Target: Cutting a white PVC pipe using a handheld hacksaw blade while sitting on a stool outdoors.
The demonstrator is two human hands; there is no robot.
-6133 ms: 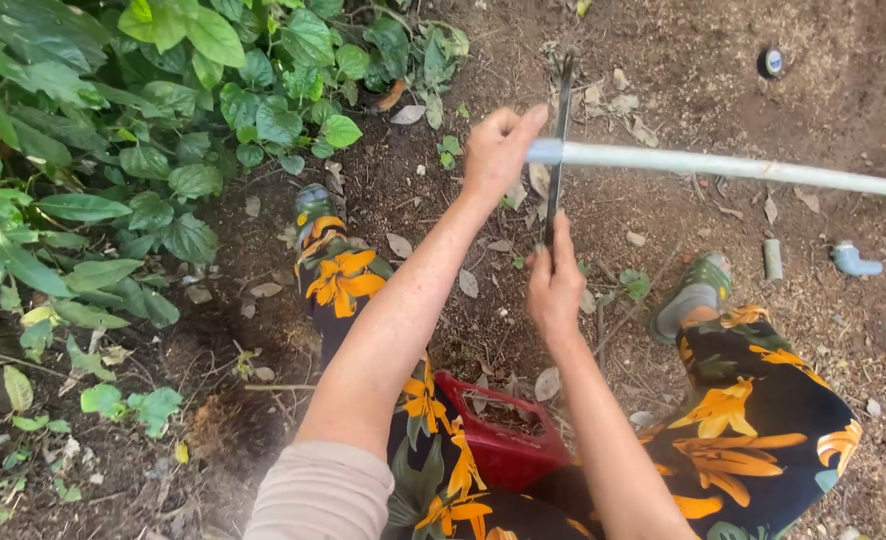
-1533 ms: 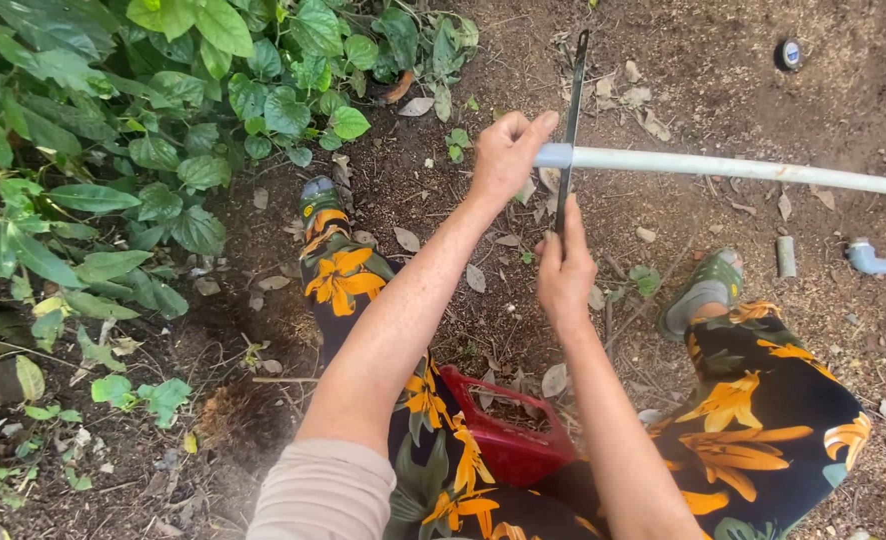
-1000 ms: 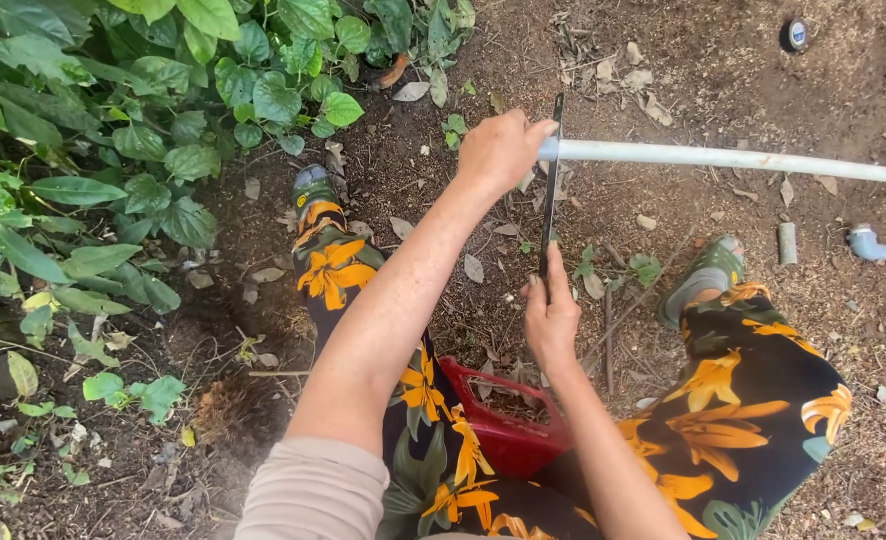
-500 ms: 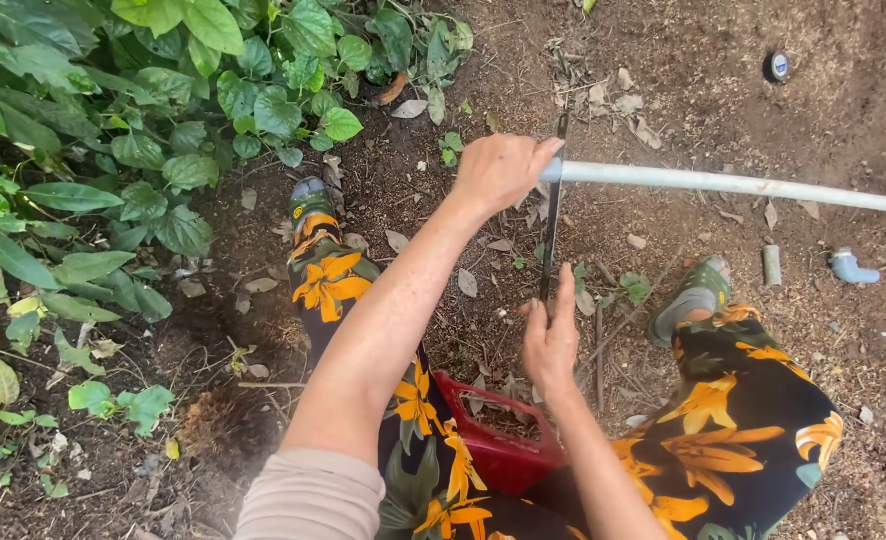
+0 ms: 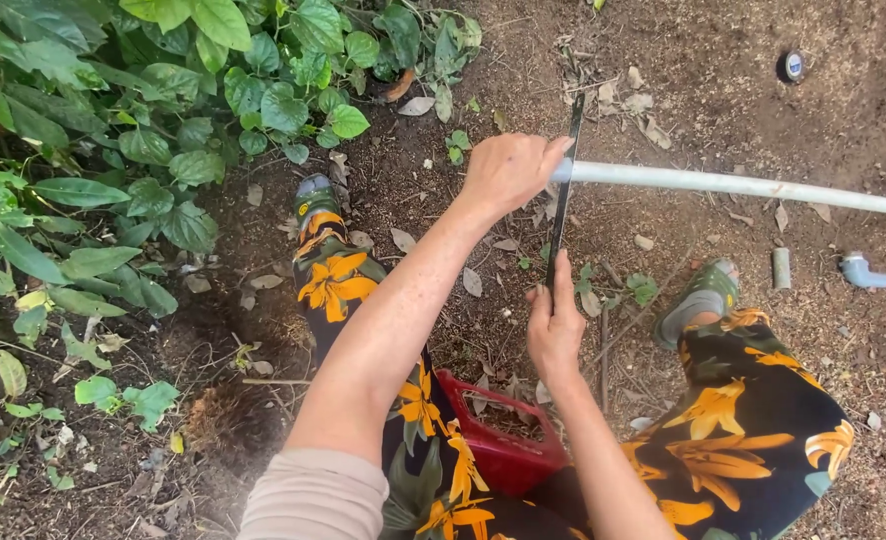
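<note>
Left hand (image 5: 508, 172) closed around end of white pipe (image 5: 733, 185), holding it above the soil. Right hand (image 5: 555, 328) gripped on thin dark saw blade (image 5: 563, 205), which crosses the pipe just beside the left hand.

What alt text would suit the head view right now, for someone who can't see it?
A seated person's left hand grips the end of a long white pipe above bare soil while the right hand holds a thin dark saw blade across it. A red stool shows between the knees; leafy plants grow on the left, and small pipe fittings lie on the right.
</note>
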